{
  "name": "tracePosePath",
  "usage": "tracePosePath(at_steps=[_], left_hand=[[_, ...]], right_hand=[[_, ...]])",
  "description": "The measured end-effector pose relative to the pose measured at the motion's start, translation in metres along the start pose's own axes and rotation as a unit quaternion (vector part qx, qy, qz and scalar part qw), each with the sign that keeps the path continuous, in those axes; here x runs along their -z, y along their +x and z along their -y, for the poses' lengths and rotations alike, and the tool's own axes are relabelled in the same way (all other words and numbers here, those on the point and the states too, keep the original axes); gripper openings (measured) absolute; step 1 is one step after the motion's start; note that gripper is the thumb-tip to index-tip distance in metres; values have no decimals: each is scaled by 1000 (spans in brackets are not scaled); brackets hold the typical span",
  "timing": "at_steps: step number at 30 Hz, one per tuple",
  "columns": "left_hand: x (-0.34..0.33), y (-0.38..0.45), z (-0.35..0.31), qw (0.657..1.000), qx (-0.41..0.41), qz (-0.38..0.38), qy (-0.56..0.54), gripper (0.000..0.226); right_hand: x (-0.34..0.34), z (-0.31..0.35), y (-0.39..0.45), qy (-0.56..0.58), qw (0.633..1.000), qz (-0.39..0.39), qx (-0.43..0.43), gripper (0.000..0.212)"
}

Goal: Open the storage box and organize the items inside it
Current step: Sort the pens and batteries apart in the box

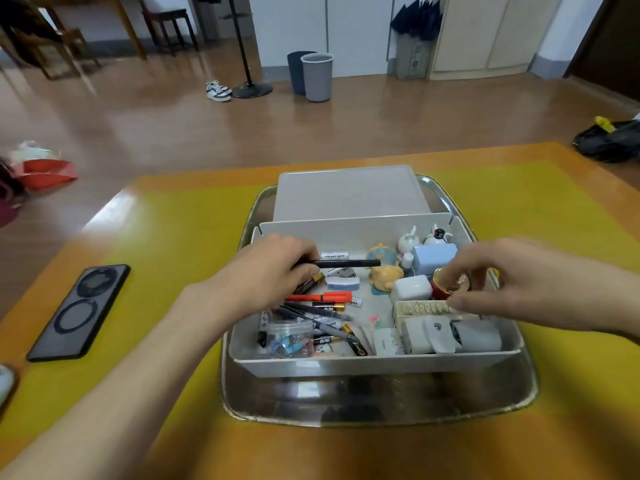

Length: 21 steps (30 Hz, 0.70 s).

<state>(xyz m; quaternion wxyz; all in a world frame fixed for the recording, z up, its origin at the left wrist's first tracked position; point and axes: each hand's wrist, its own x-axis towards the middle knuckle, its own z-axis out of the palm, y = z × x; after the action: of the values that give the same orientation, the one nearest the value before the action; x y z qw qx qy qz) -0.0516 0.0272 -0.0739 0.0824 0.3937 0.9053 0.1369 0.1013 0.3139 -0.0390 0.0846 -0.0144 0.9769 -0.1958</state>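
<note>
An open white storage box (374,362) sits in a metal tray (377,400). Its lid (349,192) lies behind it. My left hand (273,271) is over the box's left side, gripping a black pen (349,263) that points right. My right hand (512,285) hovers over the right side, fingers pinched on a small red and gold round tin (446,285). Loose pens, an orange marker (322,296), batteries and a small bag of clips (289,337) fill the left half. Small figurines (384,275), a blue box (434,258) and white cases (450,334) fill the right half.
The tray rests on a yellow mat (173,271) covering a wooden table. A black phone (81,311) lies face down at the left. On the floor beyond stand two bins (313,76), shoes (218,91) and a black bag (609,140).
</note>
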Motion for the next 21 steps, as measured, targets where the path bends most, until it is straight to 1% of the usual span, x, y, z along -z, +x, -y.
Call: tracePosePath(at_steps=[2,3,5,6,8,10,12,14,15,17,18,21], left_hand=[[0,-3,-5,999,-29,-3,20,12],[0,-5,-8,999,-40,-8,25,14],[-1,-7,-12,998,-62,-19,25,14],[0,-8,-13,997,-71,-23,23,14],[1,-10,-13,996,-86,-29,17,14],[1,-13,-11,994,-99,-34,9,12],[1,-17,-8,994,-101,-45,15,12],[1,-20,-2,995,-72,-58,27,17],[0,-22,2,997,-45,-55,33,24],[-5,-26,5,998,11,-11,61,41],[-10,-28,5,996,28,23,82,43],[-27,-35,-1,988,45,111,102,50]], right_hand=[[-3,12,11,-16,997,-62,36,30],[-6,19,17,-27,995,-76,52,39],[-14,36,28,-63,993,-78,69,53],[-19,43,33,-87,991,-77,71,53],[-28,57,42,-118,986,-83,79,47],[-34,67,50,-131,983,-91,89,36],[-37,74,57,-148,981,-85,95,27],[-35,74,63,-171,980,-71,78,22],[-33,72,65,-179,980,-64,60,19],[-30,65,68,-173,983,-56,21,10],[-29,63,69,-160,986,-52,5,9],[-29,64,74,-125,991,-43,-12,27]])
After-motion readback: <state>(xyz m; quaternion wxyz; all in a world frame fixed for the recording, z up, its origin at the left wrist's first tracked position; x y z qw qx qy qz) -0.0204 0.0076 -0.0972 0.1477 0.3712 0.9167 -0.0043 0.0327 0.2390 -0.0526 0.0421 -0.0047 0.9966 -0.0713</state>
